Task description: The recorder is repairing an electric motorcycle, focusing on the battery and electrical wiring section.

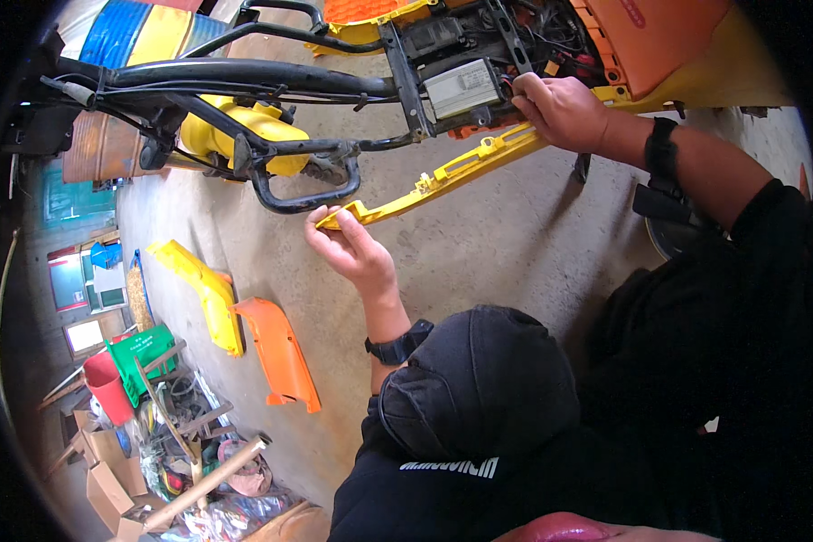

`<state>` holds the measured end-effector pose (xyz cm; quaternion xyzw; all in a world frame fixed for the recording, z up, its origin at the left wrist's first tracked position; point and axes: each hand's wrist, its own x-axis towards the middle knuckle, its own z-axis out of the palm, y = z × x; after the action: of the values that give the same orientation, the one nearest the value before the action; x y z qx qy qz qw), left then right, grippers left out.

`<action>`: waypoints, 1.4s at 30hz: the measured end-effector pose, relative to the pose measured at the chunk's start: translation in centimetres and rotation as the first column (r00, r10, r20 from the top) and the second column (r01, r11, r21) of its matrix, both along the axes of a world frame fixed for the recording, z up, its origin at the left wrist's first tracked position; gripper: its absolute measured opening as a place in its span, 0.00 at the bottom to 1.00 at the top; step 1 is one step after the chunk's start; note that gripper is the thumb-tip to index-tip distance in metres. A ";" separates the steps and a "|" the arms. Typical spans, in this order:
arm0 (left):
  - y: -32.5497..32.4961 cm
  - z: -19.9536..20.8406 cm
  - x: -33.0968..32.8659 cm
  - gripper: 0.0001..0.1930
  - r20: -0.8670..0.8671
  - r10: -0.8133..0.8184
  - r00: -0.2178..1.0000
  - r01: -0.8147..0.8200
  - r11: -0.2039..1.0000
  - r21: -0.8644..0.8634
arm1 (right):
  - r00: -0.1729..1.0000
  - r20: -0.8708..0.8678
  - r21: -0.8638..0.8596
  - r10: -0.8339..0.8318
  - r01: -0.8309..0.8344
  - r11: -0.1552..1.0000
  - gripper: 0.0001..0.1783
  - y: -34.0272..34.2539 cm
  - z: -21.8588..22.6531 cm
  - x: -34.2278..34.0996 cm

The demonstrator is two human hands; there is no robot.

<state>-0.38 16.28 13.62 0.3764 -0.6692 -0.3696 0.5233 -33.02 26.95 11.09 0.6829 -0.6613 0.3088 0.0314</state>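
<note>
Yellow plastic strip [443, 187], long & thin, is up off the floor [425, 271], slanting along the near edge of the bike frame [289, 78], its L end lower in view than its R. L hand [357, 253] has thumb & fingers pinched on the L tip, just beside the frame's bent black bar [309, 204]. R hand [567, 113] curls over the R end, near the silver box [465, 88] & loose wires [565, 45]; fingertips partly hidden, so can't tell if they're clamped on the strip, the frame, or both. Two-ended hold prob. bc the strip's too long & bendy for one hand, & keeps it lined up w/ the frame's edge. Can't tell if the R end touches the orange body [650, 41] or is just beside it.

Toward the floor's L edge: yellow panel [210, 298] w/ orange panel [280, 357] next to it, prob. put there to stay clear of arms but w/in reach. Farther out, at that edge: red bucket [108, 388], cardboard box [110, 479], misc. clutter.
</note>
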 end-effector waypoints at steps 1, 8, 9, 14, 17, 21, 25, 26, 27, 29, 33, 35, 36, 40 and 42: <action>-0.1 0.0 0.4 0.15 0.000 -0.003 1.000 0.003 1.000 -0.002 | 1.000 -0.013 0.034 0.000 0.000 0.999 0.09 0.1 0.1 0.0; 0.1 0.7 0.3 0.16 -0.039 -0.002 0.999 -0.004 0.989 -0.147 | 0.999 0.030 0.000 -0.040 0.040 0.999 0.10 0.0 -0.1 0.3; 0.1 0.9 0.1 0.18 -0.005 0.025 1.000 -0.025 0.993 -0.118 | 0.999 0.031 0.000 -0.043 0.043 0.999 0.10 0.1 -0.2 0.3; -0.9 -1.0 -0.2 0.34 -0.158 -0.033 0.987 0.107 0.868 0.484 | 0.998 0.041 -0.057 -0.056 0.059 0.997 0.10 -0.1 -0.4 0.1; -1.6 -2.0 -1.2 0.34 -0.324 -0.051 0.945 0.202 0.868 0.454 | 0.998 0.055 -0.074 -0.030 0.034 0.997 0.10 -0.6 -0.4 0.1; -2.1 -2.0 -0.7 0.39 -0.277 -0.202 0.939 0.306 0.857 0.415 | 0.998 0.050 -0.033 -0.046 0.048 0.998 0.10 -0.1 -0.4 0.1; -2.9 -2.4 0.9 0.36 -0.368 -0.319 0.873 0.448 0.822 0.352 | 0.998 0.042 -0.050 -0.040 0.042 0.998 0.10 -0.3 -0.3 0.0; -2.6 -2.2 0.9 0.36 -0.370 -0.318 0.873 0.448 0.821 0.353 | 0.998 0.048 -0.039 -0.046 0.048 0.998 0.10 -0.3 -0.4 0.1; -2.3 -1.9 1.0 0.38 -0.402 -0.310 0.862 0.459 0.813 0.358 | 0.998 0.047 -0.036 -0.046 0.047 0.998 0.10 -0.2 -0.4 0.1; -1.6 -1.4 0.9 0.39 -0.435 -0.300 0.849 0.470 0.804 0.363 | 0.998 0.056 -0.037 -0.032 0.034 0.999 0.10 -0.2 -0.2 0.1; -0.7 -0.4 1.1 0.39 -0.394 -0.319 0.862 0.448 0.843 0.298 | 0.997 0.068 0.004 -0.025 0.025 1.000 0.08 0.1 0.3 0.1; -0.1 0.4 1.2 0.38 -0.377 -0.346 0.859 0.462 0.841 0.281 | 0.996 0.083 -0.004 -0.011 0.011 1.000 0.08 0.4 0.6 0.1; 0.3 1.0 0.9 0.35 -0.393 -0.316 0.863 0.445 0.844 0.298 | 0.997 0.079 -0.003 -0.013 0.013 1.000 0.08 0.5 0.7 0.0; 1.0 2.9 0.1 0.31 -0.412 -0.232 0.881 0.396 0.839 0.374 | 0.989 0.146 -0.021 -0.010 0.013 1.000 0.10 0.3 1.0 -0.1; 0.7 2.6 0.3 0.31 -0.402 -0.241 0.883 0.400 0.834 0.380 | 0.986 0.165 -0.040 -0.005 0.012 0.999 0.10 0.2 0.9 0.0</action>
<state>-0.08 16.99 16.21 0.2992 -0.5188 -0.6575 0.4572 -33.05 27.15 11.95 0.6513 -0.6581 0.3776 -0.0082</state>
